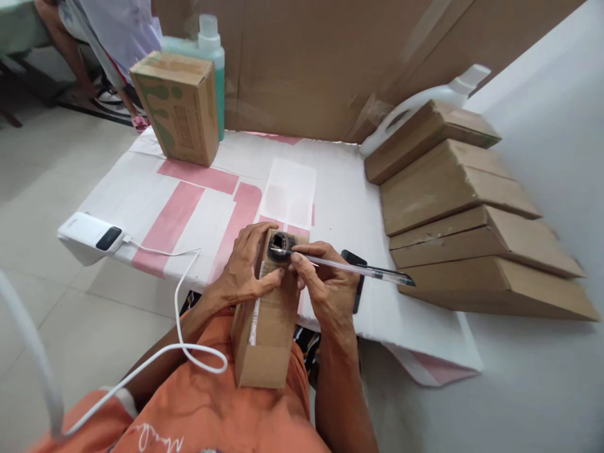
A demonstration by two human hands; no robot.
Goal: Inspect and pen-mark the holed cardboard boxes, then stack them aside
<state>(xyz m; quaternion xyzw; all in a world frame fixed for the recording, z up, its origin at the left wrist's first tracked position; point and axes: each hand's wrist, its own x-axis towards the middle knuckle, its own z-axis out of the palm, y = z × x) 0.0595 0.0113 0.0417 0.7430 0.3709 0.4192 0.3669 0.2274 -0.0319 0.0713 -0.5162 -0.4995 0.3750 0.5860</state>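
A narrow brown cardboard box (268,340) leans upright against my body at the table's edge. Near its top is a dark-rimmed hole (280,243). My left hand (252,264) grips the box's left side, its thumb lying across the front. Between the fingers and thumb of my right hand (328,286) is a clear pen (349,265) with a dark end. The pen's tip points left and lies at the lower rim of the hole; whether it touches the cardboard I cannot tell.
Several cardboard boxes (453,189) lean in a row at the right, before a white jug (415,107). A printed box (177,107) and green bottle (219,82) stand back left. A power bank (89,231) trails a white cable (178,296). A phone (359,296) lies behind my right hand. Another person (117,38) is at upper left.
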